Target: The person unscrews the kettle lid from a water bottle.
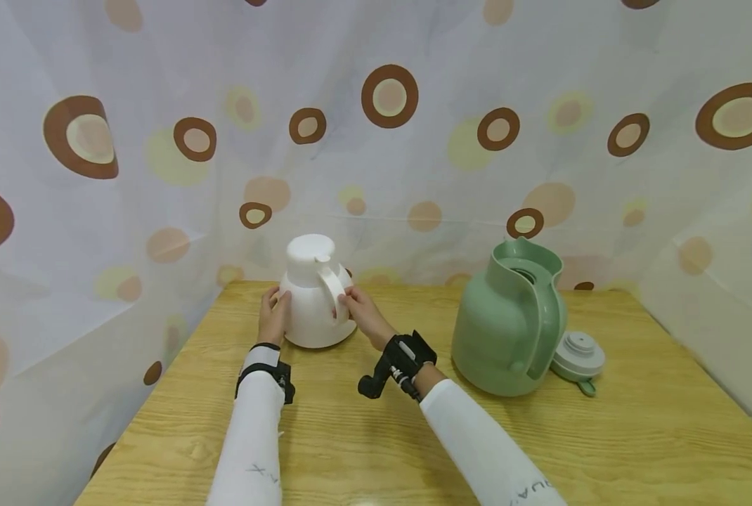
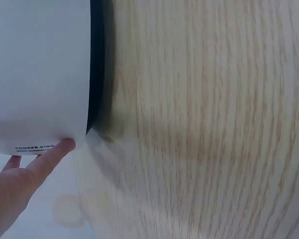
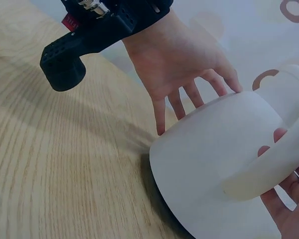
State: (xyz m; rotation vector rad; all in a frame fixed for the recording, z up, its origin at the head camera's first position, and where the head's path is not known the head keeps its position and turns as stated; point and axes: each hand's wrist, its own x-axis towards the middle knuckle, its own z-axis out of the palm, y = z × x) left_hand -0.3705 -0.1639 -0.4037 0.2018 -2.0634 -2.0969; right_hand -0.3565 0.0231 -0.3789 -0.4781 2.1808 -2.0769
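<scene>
While the green jug stands on the table, the white jug stands upright well to the left of it. The left hand touches the white jug's left side, and its fingers are straight and spread apart. The right hand is clamped on the white handle, with 2 fingertips poking into the loop. Both hands are left of the green jug too. Just to the right of the green jug lies 1 pale lid. Behind the green jug hangs a cloth with brown rings.
</scene>
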